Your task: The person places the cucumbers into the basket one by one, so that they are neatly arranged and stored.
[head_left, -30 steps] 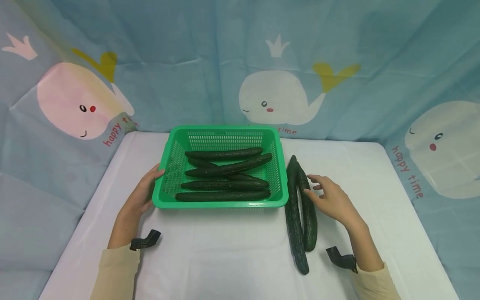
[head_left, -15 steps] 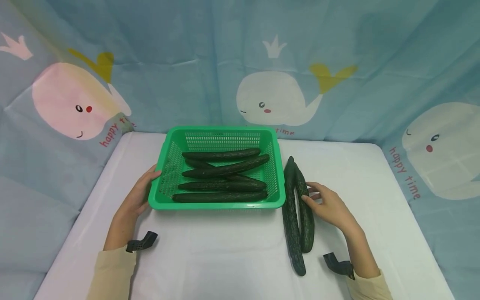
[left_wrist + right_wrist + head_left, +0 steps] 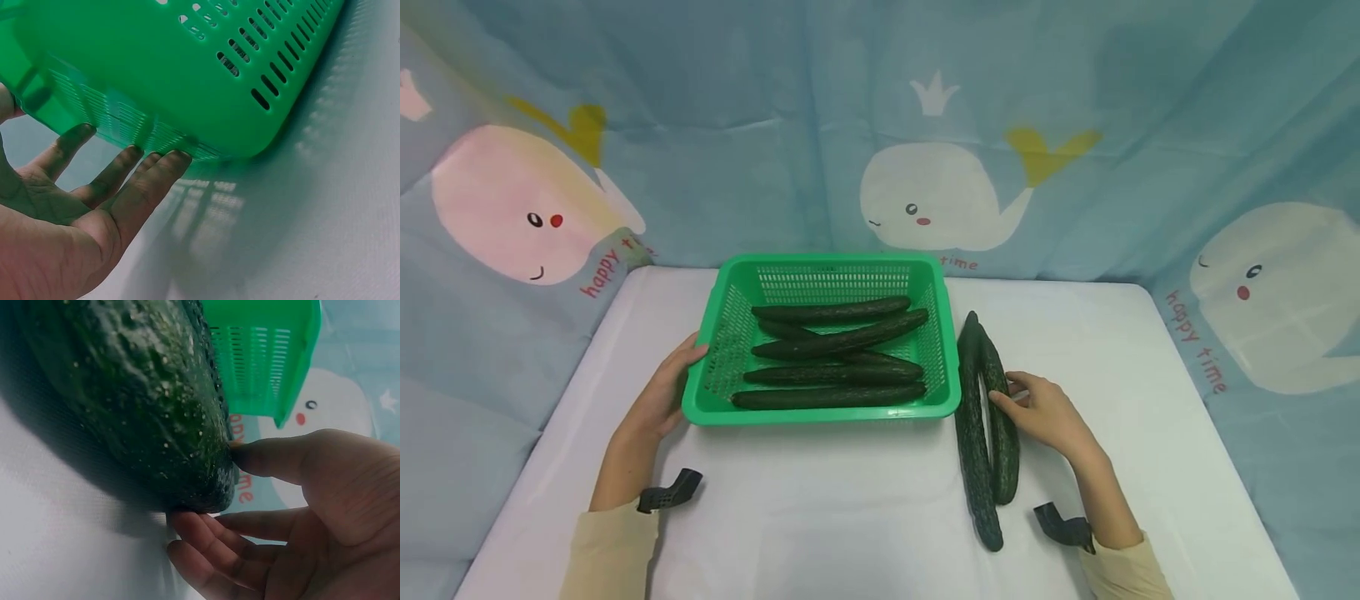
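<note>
On the white table a green plastic basket (image 3: 820, 415) holds several dark green cucumbers (image 3: 835, 396). My left hand (image 3: 658, 396) grips the basket's left side, thumb at the rim and fingertips (image 3: 178, 156) against the outer wall in the left wrist view. Just right of the basket lie two more cucumbers side by side, a longer left one (image 3: 974, 450) and a shorter right one (image 3: 1006, 458). My right hand (image 3: 1045, 412) pinches the shorter one along its upper half. In the right wrist view its thumb (image 3: 262, 456) touches one side of this cucumber and the fingers reach beneath.
A light blue curtain (image 3: 760, 183) with whale prints hangs along the table's back and sides. White cloth (image 3: 820, 517) covers the table. Small black camera mounts (image 3: 670, 492) sit at both wrists.
My right hand has come down and closed its thumb and fingers on the shorter cucumber. The whole scene has shifted slightly left in the head view; my left hand stays at the basket.
</note>
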`<state>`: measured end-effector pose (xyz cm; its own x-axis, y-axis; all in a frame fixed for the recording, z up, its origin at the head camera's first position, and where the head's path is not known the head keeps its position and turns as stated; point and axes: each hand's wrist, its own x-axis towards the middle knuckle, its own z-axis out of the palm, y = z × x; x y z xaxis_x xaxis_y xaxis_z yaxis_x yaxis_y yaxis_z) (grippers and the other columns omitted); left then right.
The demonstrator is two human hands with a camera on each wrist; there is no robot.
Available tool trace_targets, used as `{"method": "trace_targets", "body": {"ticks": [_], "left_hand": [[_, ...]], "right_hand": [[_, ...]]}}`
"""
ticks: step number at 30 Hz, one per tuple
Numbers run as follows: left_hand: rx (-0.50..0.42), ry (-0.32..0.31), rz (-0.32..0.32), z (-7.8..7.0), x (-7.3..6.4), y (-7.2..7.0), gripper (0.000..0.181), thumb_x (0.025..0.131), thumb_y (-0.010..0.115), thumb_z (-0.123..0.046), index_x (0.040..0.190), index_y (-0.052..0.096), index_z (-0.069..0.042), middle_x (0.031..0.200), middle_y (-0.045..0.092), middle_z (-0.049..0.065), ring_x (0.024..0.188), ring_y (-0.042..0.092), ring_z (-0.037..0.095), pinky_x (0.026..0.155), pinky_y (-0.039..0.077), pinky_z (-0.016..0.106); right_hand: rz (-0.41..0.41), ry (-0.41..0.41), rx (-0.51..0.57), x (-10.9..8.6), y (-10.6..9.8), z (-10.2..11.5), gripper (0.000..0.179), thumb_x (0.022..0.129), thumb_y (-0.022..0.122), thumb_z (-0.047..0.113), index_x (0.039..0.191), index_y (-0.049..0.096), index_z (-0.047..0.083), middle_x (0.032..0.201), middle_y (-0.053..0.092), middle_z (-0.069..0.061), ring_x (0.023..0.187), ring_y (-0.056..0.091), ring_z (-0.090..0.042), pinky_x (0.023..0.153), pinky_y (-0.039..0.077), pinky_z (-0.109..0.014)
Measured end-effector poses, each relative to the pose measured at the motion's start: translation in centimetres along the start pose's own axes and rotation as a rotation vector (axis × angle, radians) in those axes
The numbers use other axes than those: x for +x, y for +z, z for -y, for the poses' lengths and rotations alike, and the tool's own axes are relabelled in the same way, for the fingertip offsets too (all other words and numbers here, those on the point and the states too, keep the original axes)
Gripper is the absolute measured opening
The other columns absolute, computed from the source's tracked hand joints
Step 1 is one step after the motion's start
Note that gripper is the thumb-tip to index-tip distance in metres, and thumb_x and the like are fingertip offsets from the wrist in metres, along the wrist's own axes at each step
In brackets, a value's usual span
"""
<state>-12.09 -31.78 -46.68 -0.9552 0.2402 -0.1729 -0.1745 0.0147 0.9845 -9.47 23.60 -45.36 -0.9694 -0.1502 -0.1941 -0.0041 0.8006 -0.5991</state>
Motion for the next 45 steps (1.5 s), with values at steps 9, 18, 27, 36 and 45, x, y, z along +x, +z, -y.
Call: {"method": "trace_targets", "body": {"ticks": [9, 18, 27, 36, 45], "left_hand": [[0.002, -0.024, -0.030, -0.2, -0.3, 0.1, 0.071, 0.114, 0.037, -0.042, 0.172, 0.009, -0.012, 0.154, 0.046, 0.003, 0.124, 0.063, 0.000, 0.098, 0.060, 0.021], [0.045, -0.050, -0.044, -0.3, -0.6, 0.0, 0.072, 0.114, 0.035, -0.045, 0.172, 0.007, -0.012, 0.168, 0.026, 0.021, 0.125, 0.059, -0.002, 0.098, 0.058, 0.018], [0.053, -0.066, -0.053, -0.4, -0.2, 0.4, 0.072, 0.113, 0.037, -0.047, 0.172, 0.009, -0.016, 0.172, 0.021, 0.026, 0.125, 0.058, -0.003, 0.098, 0.057, 0.016], [0.054, -0.058, -0.064, -0.6, -0.2, 0.4, 0.072, 0.113, 0.038, -0.048, 0.172, 0.011, -0.017, 0.172, 0.021, 0.026, 0.126, 0.057, -0.003, 0.099, 0.056, 0.015], [0.052, -0.037, -0.061, -0.6, -0.3, 0.5, 0.072, 0.113, 0.038, -0.046, 0.172, 0.011, -0.014, 0.170, 0.026, 0.025, 0.123, 0.062, -0.005, 0.099, 0.058, 0.016]], "right_hand": [[0.005, 0.003, -0.007, 0.0, 0.2, 0.4, 0.066, 0.102, 0.071, 0.037, 0.147, 0.055, -0.009, 0.127, 0.071, -0.030, 0.100, 0.078, -0.036, 0.083, 0.065, -0.050], [0.008, 0.040, 0.009, -0.1, 0.4, 0.5, 0.072, 0.098, 0.075, 0.042, 0.147, 0.055, -0.007, 0.126, 0.071, -0.028, 0.107, 0.076, -0.039, 0.087, 0.064, -0.054], [0.009, 0.132, 0.053, -0.4, -0.2, 0.4, 0.074, 0.094, 0.080, 0.036, 0.148, 0.053, -0.007, 0.123, 0.071, -0.028, 0.105, 0.072, -0.041, 0.082, 0.063, -0.052], [0.049, 0.129, 0.145, -0.8, -1.1, 0.2, 0.070, 0.096, 0.075, 0.029, 0.148, 0.050, -0.012, 0.132, 0.062, -0.034, 0.117, 0.069, -0.048, 0.080, 0.065, -0.045], [0.116, 0.082, 0.233, -1.0, -1.4, -0.1, 0.071, 0.102, 0.070, 0.026, 0.155, 0.039, -0.010, 0.144, 0.053, -0.037, 0.132, 0.059, -0.053, 0.094, 0.064, -0.052]]}}
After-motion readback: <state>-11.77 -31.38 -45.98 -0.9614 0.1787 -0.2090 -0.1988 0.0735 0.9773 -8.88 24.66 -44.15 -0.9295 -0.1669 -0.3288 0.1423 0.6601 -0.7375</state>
